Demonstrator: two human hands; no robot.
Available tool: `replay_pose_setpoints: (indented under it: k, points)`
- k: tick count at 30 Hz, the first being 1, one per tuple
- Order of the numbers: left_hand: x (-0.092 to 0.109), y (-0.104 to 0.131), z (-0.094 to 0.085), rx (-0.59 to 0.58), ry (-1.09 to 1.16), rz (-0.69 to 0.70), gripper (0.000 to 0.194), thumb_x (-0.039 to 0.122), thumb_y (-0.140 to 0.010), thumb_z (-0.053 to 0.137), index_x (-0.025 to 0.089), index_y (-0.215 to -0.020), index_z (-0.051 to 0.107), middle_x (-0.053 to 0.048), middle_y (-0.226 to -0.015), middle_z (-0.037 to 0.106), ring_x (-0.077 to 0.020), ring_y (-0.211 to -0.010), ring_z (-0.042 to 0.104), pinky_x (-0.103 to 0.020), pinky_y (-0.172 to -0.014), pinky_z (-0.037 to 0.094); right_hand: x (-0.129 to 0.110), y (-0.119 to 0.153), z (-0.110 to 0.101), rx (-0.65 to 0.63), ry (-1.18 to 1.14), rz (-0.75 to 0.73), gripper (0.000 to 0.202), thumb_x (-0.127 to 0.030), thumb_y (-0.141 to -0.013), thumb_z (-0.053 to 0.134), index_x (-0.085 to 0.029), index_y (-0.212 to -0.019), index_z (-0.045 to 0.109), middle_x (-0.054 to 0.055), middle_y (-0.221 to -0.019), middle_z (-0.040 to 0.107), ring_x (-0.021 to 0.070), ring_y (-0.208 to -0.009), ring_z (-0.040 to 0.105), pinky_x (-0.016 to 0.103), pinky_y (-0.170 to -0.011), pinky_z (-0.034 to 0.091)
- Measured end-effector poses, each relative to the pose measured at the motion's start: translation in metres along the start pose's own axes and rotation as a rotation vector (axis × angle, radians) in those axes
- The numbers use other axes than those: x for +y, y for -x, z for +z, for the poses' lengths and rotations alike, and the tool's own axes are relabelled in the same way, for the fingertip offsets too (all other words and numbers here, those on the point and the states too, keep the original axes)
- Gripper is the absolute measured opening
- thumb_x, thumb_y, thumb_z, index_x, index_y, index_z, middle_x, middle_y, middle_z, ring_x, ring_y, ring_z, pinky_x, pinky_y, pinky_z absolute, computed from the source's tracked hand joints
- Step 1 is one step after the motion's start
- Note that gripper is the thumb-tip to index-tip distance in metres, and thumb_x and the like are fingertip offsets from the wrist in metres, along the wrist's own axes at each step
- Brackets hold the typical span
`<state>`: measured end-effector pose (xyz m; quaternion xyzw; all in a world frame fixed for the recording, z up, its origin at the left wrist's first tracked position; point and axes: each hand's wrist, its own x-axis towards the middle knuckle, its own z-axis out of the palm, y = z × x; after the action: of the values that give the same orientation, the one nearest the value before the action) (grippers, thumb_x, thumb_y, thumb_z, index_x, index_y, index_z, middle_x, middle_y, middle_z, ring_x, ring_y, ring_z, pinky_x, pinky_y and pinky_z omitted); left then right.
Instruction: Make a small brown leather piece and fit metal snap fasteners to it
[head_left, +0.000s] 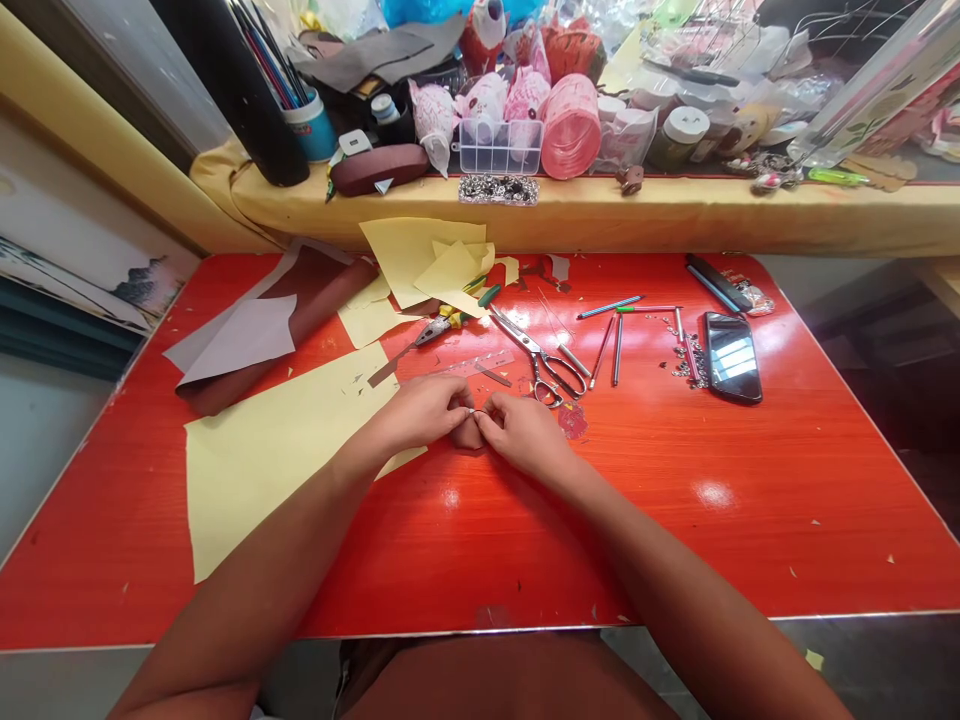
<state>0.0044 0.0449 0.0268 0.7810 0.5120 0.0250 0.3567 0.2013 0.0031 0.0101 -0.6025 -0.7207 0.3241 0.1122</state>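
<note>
At the middle of the red table, my left hand [431, 408] and my right hand [521, 425] meet over a small brown leather-like piece [468, 434]. Fingers of both hands are closed, pinching its upper edge. A tiny light spot shows between the fingertips, too small to name. Just beyond my right hand lie silver scissors [534, 352] with their handles toward me. Pliers [442, 325] with yellow and green grips rest past my left hand, beside thin brown strips [391, 367]. A clear ruler [480, 364] lies flat behind my fingers.
A large yellow paper sheet [277, 450] lies partly under my left arm, with rolled brown material [277, 330] behind it. Several pens [617, 348], small metal fittings [682, 368] and a phone [733, 357] are on the right. A crowded shelf [360, 215] borders the back.
</note>
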Motion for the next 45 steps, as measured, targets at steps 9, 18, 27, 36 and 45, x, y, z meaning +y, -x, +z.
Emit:
replay_pose_setpoints:
  k: [9, 18, 27, 36, 45]
  points:
    - [-0.0031, -0.0007, 0.0003, -0.008, 0.020, 0.006, 0.014, 0.031, -0.089, 0.057, 0.025, -0.091, 0.069, -0.001, -0.097, 0.077, -0.0212, -0.088, 0.067, -0.030, -0.069, 0.042, -0.0008, -0.0001, -0.0004, -0.001, -0.001, 0.017, 0.018, -0.035, -0.098, 0.060, -0.022, -0.090, 0.071, 0.003, -0.085, 0.077, 0.0182, -0.073, 0.063, 0.027, -0.062, 0.032]
    - [-0.0018, -0.0006, -0.0017, -0.019, 0.028, -0.017, 0.015, 0.031, -0.089, 0.058, 0.025, -0.091, 0.071, -0.001, -0.095, 0.077, -0.0215, -0.085, 0.069, -0.031, -0.070, 0.045, -0.0001, 0.0002, -0.0003, -0.002, -0.003, 0.010, 0.019, -0.036, -0.098, 0.060, -0.023, -0.090, 0.071, 0.002, -0.085, 0.077, 0.0188, -0.074, 0.064, 0.027, -0.062, 0.031]
    - [-0.0044, 0.0003, -0.0024, -0.029, 0.059, -0.002, 0.017, 0.033, -0.090, 0.058, 0.026, -0.093, 0.074, 0.000, -0.098, 0.078, -0.0214, -0.088, 0.069, -0.031, -0.071, 0.045, -0.0011, -0.0003, -0.0004, 0.010, -0.025, 0.021, 0.020, -0.037, -0.098, 0.060, -0.023, -0.092, 0.072, 0.002, -0.085, 0.077, 0.0182, -0.074, 0.064, 0.027, -0.063, 0.033]
    - [-0.0046, -0.0013, -0.0010, -0.016, 0.037, 0.002, 0.015, 0.030, -0.088, 0.058, 0.025, -0.091, 0.072, -0.001, -0.097, 0.078, -0.0226, -0.089, 0.070, -0.031, -0.072, 0.045, -0.0017, -0.0020, -0.0004, -0.002, -0.009, 0.020, 0.019, -0.036, -0.098, 0.060, -0.023, -0.091, 0.073, 0.002, -0.084, 0.077, 0.0183, -0.073, 0.064, 0.027, -0.063, 0.033]
    - [-0.0039, -0.0021, -0.0008, -0.017, 0.018, 0.000, 0.015, 0.027, -0.087, 0.059, 0.025, -0.092, 0.072, -0.001, -0.098, 0.077, -0.0221, -0.089, 0.068, -0.031, -0.071, 0.044, -0.0026, -0.0015, -0.0001, -0.003, 0.001, 0.027, 0.018, -0.034, -0.098, 0.060, -0.023, -0.091, 0.072, 0.002, -0.084, 0.076, 0.0183, -0.074, 0.064, 0.027, -0.063, 0.034]
